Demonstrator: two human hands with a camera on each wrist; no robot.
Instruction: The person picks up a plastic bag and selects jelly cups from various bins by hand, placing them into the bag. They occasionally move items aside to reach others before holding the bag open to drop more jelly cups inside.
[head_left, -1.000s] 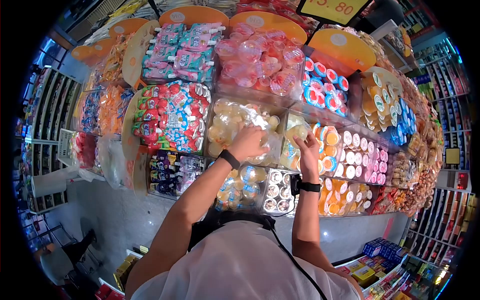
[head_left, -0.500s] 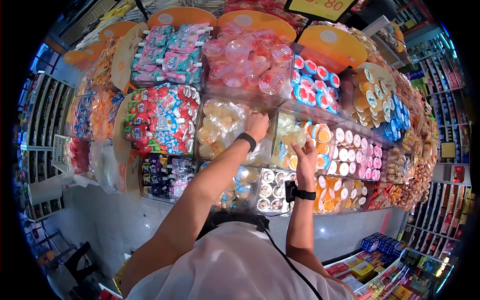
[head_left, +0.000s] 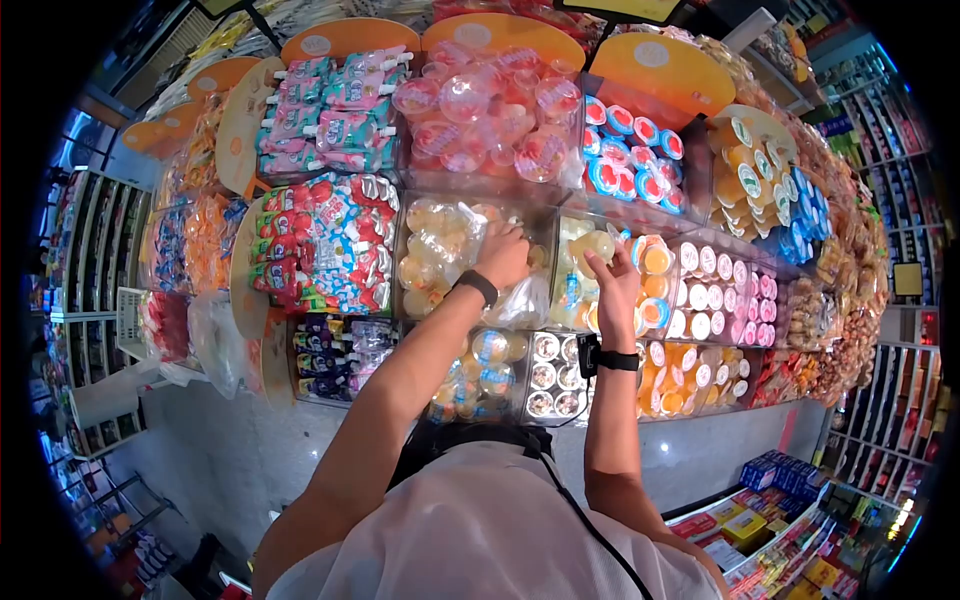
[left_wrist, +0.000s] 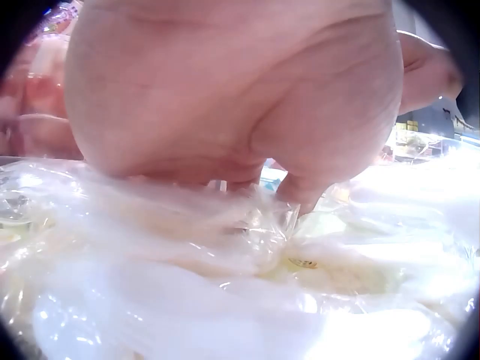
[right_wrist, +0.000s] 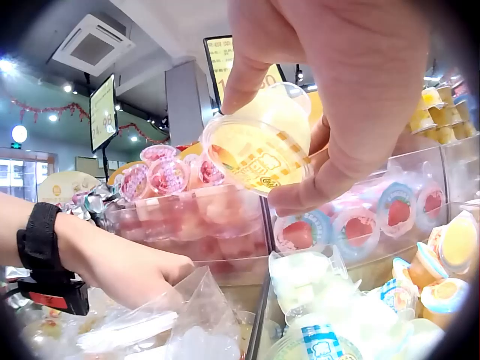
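My right hand (head_left: 617, 290) pinches a pale yellow jelly cup (right_wrist: 259, 142) between thumb and fingers. In the right wrist view the cup is tilted, its printed lid facing the camera, above a bin of pale jelly cups (right_wrist: 311, 281). My left hand (head_left: 503, 255) is down in the bin of yellowish jelly cups (head_left: 425, 265) to the left. Its fingers curl into a clear plastic bag (left_wrist: 180, 232), gripping the film; the fingertips are partly hidden. A loose part of the bag bulges out below that hand in the head view.
Clear dividers separate the bins. Pink jelly cups (head_left: 480, 110) and red-and-blue-lidded cups (head_left: 630, 150) fill the far bins. Pouches (head_left: 325, 240) lie left, white-lidded cups (head_left: 705, 285) right. Orange header boards (head_left: 660, 75) rise behind, with price signs (right_wrist: 105, 116) above them.
My left hand, earlier spread over the bag, has shifted right towards the divider, then slightly back, and its fingers are now curled. The cup in my right hand has risen a little.
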